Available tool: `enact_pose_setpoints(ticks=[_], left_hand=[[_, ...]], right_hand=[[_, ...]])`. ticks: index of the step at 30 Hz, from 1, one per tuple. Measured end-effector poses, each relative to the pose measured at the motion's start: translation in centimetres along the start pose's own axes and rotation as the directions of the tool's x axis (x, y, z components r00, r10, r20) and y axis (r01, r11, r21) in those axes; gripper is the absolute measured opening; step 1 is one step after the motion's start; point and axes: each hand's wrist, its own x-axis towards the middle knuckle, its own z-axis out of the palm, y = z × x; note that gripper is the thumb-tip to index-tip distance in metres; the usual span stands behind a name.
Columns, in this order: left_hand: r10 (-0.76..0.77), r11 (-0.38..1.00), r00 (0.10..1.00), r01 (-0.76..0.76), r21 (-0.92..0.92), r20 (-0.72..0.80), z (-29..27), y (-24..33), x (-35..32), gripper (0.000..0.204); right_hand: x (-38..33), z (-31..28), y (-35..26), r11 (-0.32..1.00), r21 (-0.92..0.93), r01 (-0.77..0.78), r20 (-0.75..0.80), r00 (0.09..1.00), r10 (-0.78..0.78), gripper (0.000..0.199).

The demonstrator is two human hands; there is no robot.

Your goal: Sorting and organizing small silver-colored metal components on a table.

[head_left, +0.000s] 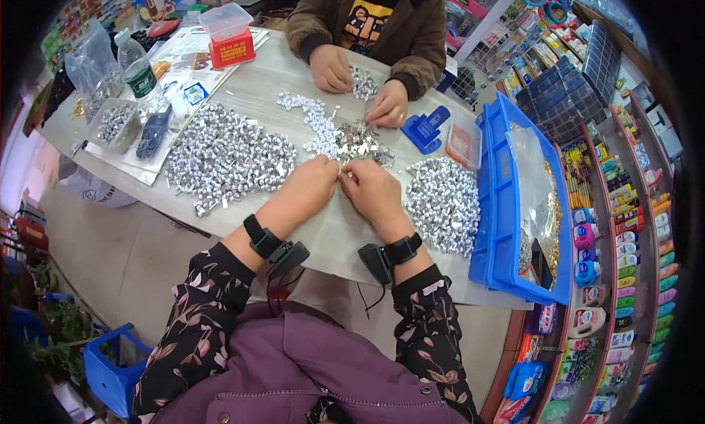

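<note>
My left hand [313, 180] and my right hand [373, 193] meet at the middle of the table, fingertips pinched close together. Whatever they pinch is too small to make out. Just beyond them lie a strip of small white pieces [318, 127] and a heap of flat brownish-silver metal bits [361, 143]. A broad pile of small shiny silver parts [228, 156] spreads to the left of my left hand. Another silver pile [443, 204] lies to the right of my right hand. Both my wrists wear black straps with a small black device.
Across the table [334, 240], a co-worker's hands [388, 103] handle a small silver pile. A blue crate [488, 226] stands at the right edge, near a blue plastic scoop [426, 130] and a clear box [464, 141]. At left are a bottle [138, 68] and a tub of parts [115, 123].
</note>
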Motion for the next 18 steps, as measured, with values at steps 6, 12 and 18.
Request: enact_pose_setpoints(ticks=[6,12,18], left_hand=[[0.03,0.999,0.999,-0.03,0.035,0.018,0.1,-0.7,-0.6,0.007],[0.034,0.999,0.994,-0.034,-0.007,-0.105,-0.3,0.0,0.0,0.012],[-0.362,0.484,0.914,0.351,-0.801,0.182,-1.3,1.3,0.5,0.016]], right_hand=[[0.1,-0.1,-0.5,0.997,0.07,-0.025,0.023,0.999,0.023,0.01],[0.0,0.1,0.9,0.923,0.331,-0.197,0.098,0.98,0.174,0.01],[-0.3,-1.4,0.8,0.255,0.92,-0.299,0.238,0.941,0.242,0.008]])
